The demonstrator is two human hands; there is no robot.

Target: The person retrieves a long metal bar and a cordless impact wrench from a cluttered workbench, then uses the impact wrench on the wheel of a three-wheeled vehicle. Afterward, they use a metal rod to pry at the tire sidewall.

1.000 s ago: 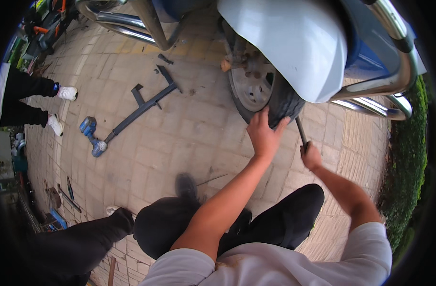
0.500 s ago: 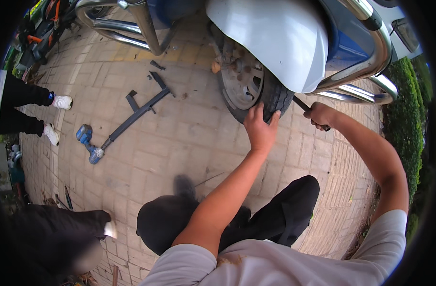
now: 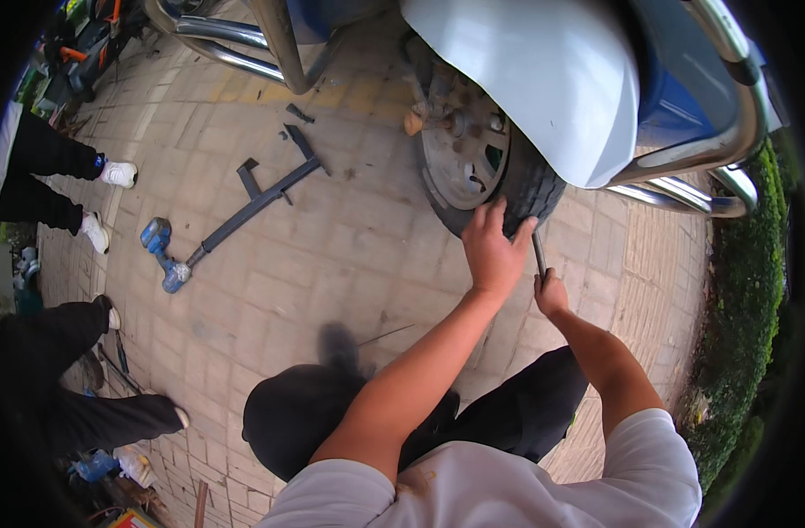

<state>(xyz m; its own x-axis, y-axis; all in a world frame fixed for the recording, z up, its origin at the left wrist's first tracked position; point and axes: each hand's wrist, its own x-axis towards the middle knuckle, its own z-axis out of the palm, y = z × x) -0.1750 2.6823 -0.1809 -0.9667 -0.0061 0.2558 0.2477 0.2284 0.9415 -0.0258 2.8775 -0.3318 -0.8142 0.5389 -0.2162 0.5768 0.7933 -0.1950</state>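
A wheel with a black tyre (image 3: 538,183) and a dusty metal rim (image 3: 444,167) stands under the white fender (image 3: 543,79) of a vehicle. My left hand (image 3: 495,251) grips the tyre's near edge, its fingers on the sidewall and its thumb spread over toward the tread. Closed around the lower part of a dark metal bar (image 3: 540,251), my right hand (image 3: 552,294) is just right of my left. The bar points up to the tyre beside my left thumb; its far tip is hidden there.
A blue cordless power tool (image 3: 161,255) joined to a dark scissor-like steel jack frame (image 3: 257,204) lies on the paving at left. Chrome tube guards (image 3: 684,163) flank the wheel. Other people's legs (image 3: 55,167) stand at left; a hedge (image 3: 737,326) lines the right.
My right hand has swung left and nearer to me with the bar, which now stands steeper. My left hand stays on the tyre. The whole view has shifted slightly.
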